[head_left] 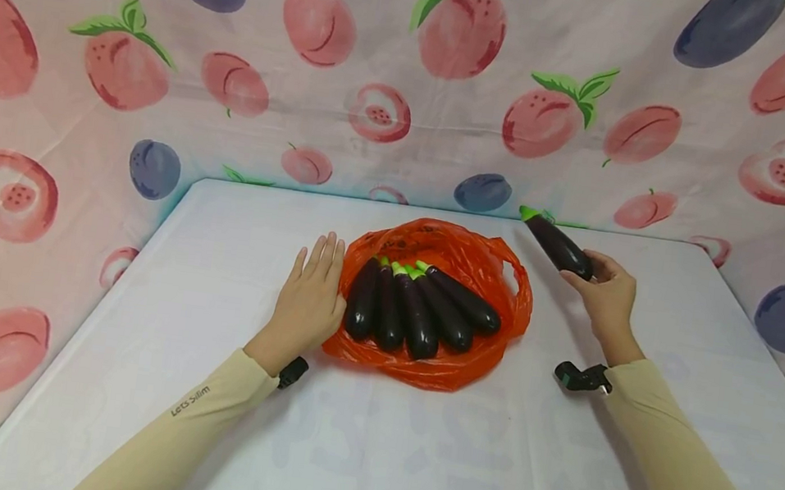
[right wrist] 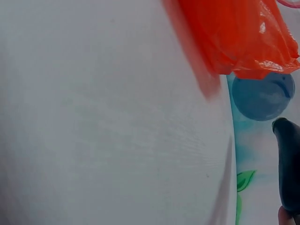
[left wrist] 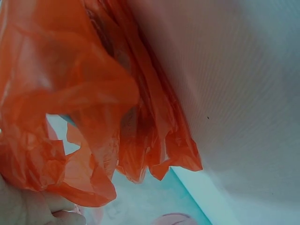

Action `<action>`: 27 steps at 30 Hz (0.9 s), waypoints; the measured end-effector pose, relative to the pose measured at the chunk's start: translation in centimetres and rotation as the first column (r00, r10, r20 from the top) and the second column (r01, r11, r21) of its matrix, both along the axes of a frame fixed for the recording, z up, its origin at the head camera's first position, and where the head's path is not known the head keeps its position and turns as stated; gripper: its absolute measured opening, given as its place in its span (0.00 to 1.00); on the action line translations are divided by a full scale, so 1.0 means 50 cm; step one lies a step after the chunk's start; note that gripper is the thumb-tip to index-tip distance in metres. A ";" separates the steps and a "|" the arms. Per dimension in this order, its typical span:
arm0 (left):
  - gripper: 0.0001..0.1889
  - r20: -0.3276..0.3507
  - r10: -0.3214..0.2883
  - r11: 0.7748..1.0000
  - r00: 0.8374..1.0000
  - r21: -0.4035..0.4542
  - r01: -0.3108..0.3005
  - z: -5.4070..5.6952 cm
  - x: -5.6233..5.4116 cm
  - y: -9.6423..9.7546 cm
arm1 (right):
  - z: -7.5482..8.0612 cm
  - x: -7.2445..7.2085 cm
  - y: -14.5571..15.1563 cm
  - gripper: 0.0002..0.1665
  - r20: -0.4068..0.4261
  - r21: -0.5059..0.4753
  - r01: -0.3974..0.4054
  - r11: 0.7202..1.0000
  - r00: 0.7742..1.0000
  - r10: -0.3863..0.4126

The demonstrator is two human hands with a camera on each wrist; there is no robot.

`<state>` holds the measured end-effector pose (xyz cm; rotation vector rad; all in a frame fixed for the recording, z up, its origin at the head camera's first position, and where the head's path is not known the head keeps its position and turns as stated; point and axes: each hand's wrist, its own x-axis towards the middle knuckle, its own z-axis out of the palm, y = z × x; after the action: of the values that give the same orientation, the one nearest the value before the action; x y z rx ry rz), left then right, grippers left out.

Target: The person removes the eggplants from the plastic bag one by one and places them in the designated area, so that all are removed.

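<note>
Right of the bag, my right hand (head_left: 607, 296) pinches an eggplant (head_left: 558, 246) by its rounded end, above the table; its green stem points up and left. The same eggplant (right wrist: 289, 164) shows at the right edge of the right wrist view. A red plastic bag (head_left: 445, 376) lies spread on the table with its mouth wide. Several dark eggplants (head_left: 420, 315) lie side by side in it, green stems toward the back. My left hand (head_left: 311, 296) rests against the bag's left side, fingers straight. In the left wrist view, its fingers (left wrist: 33, 208) sit beside the crumpled bag (left wrist: 93, 93).
The white table (head_left: 410, 454) runs back to a curtain (head_left: 448, 161) printed with peaches and plums. A bag handle loop (head_left: 524, 291) stands up on the right side. Black wrist devices (head_left: 579, 377) sit under both sleeves.
</note>
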<state>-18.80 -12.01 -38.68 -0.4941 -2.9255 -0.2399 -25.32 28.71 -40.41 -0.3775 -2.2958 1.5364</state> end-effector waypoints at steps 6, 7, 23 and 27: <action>0.35 0.006 0.002 1.000 1.000 -0.013 -0.002 -0.001 0.000 0.000 | -0.008 -0.004 0.000 0.34 0.099 0.066 -0.015 0.998 0.995 0.009; 0.35 0.006 0.003 1.000 1.000 -0.014 -0.002 -0.001 0.000 0.000 | -0.009 -0.005 0.000 0.34 0.113 0.070 -0.017 0.997 0.994 0.009; 0.35 0.026 0.007 1.000 1.000 -0.001 -0.007 -0.001 -0.001 0.000 | -0.016 -0.013 0.003 0.36 0.278 0.090 -0.079 0.993 0.959 0.051; 0.35 0.024 0.006 1.000 1.000 0.002 -0.006 0.000 -0.002 0.000 | -0.019 -0.015 0.004 0.37 0.287 0.092 -0.096 0.991 0.956 0.066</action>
<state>-18.88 -11.99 -38.68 -0.4849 -2.9498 -0.2494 -26.06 28.91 -41.36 -0.5096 -2.6300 1.4720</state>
